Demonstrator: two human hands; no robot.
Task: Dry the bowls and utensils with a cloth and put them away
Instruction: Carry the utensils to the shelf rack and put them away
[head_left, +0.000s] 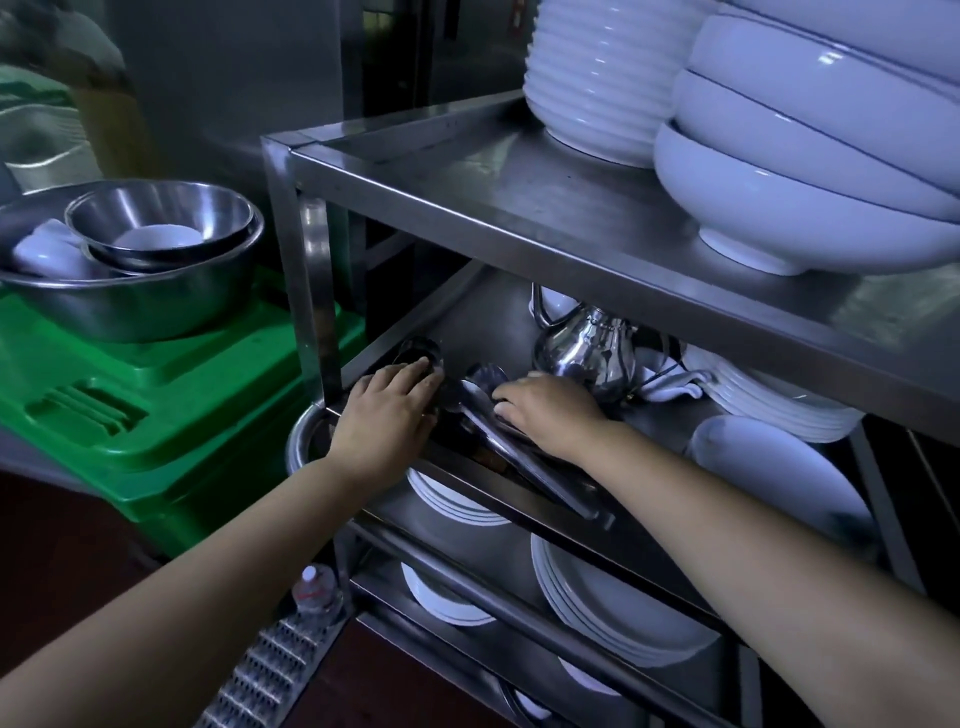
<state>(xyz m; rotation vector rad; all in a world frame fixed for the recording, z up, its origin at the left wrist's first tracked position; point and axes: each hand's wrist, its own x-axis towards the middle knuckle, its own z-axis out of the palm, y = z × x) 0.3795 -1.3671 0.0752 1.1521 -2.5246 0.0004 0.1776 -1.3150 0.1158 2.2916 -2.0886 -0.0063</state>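
Observation:
Both my hands reach into the second shelf of a steel rack (519, 208). My left hand (387, 410) lies palm down with fingers nearly straight, its fingertips on a steel ladle bowl (415, 351) at the shelf's left. My right hand (545, 410) rests on a bundle of long steel utensils (524, 457) whose handles stick out over the shelf's front edge; its fingertips curl down beside a spoon bowl (485, 375). White bowls (800, 208) are stacked on the top shelf. No cloth is visible.
A steel teapot (587, 348) stands behind my right hand, with white plates (769, 405) to its right. Lower shelves hold more white plates (613, 613). Left of the rack, nested steel bowls (156, 260) sit on a green crate (171, 415). A water bottle (317, 592) stands below.

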